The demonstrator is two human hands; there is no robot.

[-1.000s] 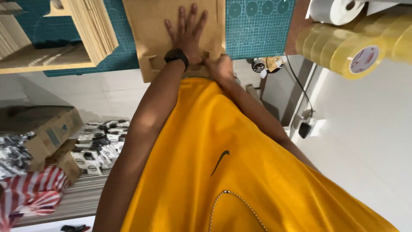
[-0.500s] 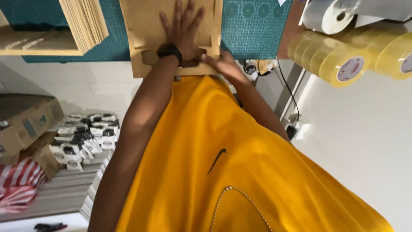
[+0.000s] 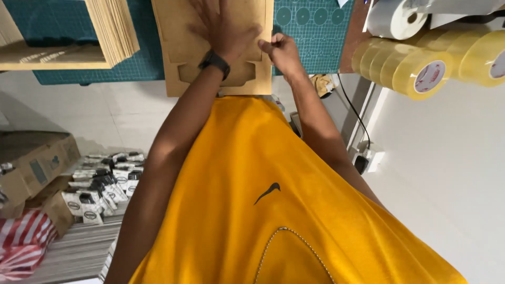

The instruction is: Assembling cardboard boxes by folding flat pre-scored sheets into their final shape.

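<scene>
Left of the cardboard sheet: room is narrowed by a stack of flat cardboard; a strip of green cutting mat is left bare between them.
Right of the sheet: bare mat is seen, bounded by tape rolls and a white paper roll.
Near edge: a dark cable is hung there.
Floor: passage is blocked by cardboard boxes and packets.

You've got two hands up: left hand, right hand. One flat cardboard blank, one cutting mat, about five tape rolls, one white roll.
</scene>
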